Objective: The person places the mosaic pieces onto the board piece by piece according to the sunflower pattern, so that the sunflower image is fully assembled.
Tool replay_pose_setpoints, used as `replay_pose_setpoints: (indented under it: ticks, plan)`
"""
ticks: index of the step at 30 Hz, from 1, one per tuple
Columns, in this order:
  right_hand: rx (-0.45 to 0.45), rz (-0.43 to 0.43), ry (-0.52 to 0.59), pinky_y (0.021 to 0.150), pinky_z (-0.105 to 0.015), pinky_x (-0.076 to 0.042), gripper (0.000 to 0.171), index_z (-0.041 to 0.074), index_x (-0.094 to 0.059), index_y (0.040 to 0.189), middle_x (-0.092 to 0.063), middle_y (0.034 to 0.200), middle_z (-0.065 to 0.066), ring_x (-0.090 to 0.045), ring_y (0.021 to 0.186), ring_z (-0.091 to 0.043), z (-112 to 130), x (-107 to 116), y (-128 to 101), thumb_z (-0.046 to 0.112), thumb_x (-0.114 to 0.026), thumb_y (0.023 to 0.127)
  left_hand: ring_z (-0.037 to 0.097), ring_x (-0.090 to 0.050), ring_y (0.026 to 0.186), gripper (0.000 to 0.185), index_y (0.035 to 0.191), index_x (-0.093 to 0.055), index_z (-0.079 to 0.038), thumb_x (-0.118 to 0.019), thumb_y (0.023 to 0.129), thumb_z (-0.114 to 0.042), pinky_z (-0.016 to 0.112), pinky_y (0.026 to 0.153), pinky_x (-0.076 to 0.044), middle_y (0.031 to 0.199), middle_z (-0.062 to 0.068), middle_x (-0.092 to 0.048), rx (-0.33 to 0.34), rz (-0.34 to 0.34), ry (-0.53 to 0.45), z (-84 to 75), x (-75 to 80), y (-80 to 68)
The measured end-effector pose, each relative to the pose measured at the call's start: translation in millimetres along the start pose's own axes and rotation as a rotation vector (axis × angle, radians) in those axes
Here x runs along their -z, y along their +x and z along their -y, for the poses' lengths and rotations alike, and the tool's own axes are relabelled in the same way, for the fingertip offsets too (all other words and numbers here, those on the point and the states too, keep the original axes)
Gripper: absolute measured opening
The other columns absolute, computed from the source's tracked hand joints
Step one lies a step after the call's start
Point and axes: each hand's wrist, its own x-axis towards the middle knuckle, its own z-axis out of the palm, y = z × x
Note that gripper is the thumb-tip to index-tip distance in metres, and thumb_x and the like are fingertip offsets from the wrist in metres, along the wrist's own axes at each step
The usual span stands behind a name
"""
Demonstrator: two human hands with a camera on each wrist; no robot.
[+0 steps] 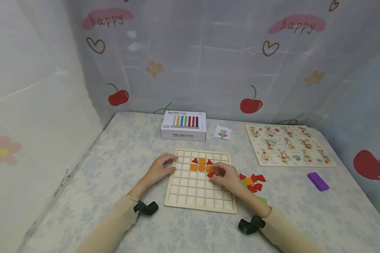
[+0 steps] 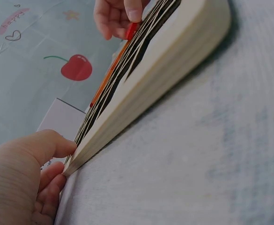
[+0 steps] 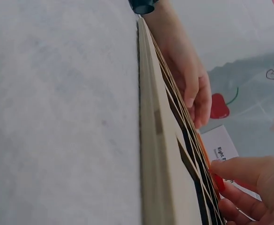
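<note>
A wooden grid board (image 1: 196, 209) lies on the table between the two hands. My left hand (image 1: 159, 168) rests its thumb and fingertips against the board's left edge, fingers relaxed. My right hand (image 1: 226, 175) is over the board's right half and pinches a small red tile (image 1: 210, 174) between thumb and fingers; the tile's full outline is hidden. In the right wrist view the red tile (image 3: 218, 182) is close to the grid. On the board, orange square tiles (image 1: 202, 161) surround an orange round tile (image 1: 201, 168), with red triangle tiles (image 1: 194, 160) at two upper corners.
Loose red, orange and green tiles (image 1: 252, 180) lie right of the board, partly behind the right forearm. Behind it stand a white box (image 1: 183, 135) and a small pattern card (image 1: 223, 133). A picture puzzle board (image 1: 289, 144) and purple block (image 1: 318, 181) are at the right.
</note>
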Motion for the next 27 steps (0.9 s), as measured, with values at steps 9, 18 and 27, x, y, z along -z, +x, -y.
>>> replay_pose_setpoints:
  ticks: [9, 18, 27]
  plan:
    - [0.008, -0.017, -0.026, 0.066, -0.020, -0.048, 0.035, -0.004, -0.066, 0.109, -0.069, 0.094, -0.016, -0.056, 0.078, -0.026, 17, -2, -6, 0.003, -0.077, 0.076, 0.027, -0.054, 0.120, 0.037, 0.124, -0.063, -0.009, -0.068, 0.087, -0.010, 0.047, 0.105, -0.043, 0.127, 0.008, -0.058, 0.006, -0.001, -0.011, -6.8, 0.3, -1.5]
    - [0.016, -0.014, -0.038, 0.065, -0.021, -0.048, 0.032, -0.011, -0.063, 0.110, -0.067, 0.092, -0.024, -0.057, 0.078, -0.035, 40, 3, -10, -0.008, -0.069, 0.079, 0.023, -0.054, 0.120, 0.036, 0.122, -0.063, -0.012, -0.068, 0.087, -0.012, 0.044, 0.104, -0.044, 0.125, 0.005, -0.059, 0.020, -0.004, 0.000, -1.9, -0.8, -0.4]
    - [-0.002, -0.058, -0.030, 0.063, -0.017, -0.044, 0.028, -0.009, -0.065, 0.107, -0.066, 0.091, -0.024, -0.055, 0.077, -0.034, 33, 0, -10, -0.007, -0.069, 0.080, 0.024, -0.054, 0.120, 0.036, 0.122, -0.063, -0.011, -0.068, 0.087, -0.012, 0.044, 0.104, -0.044, 0.126, 0.005, -0.058, 0.022, -0.001, 0.006, -3.0, -1.2, -0.4]
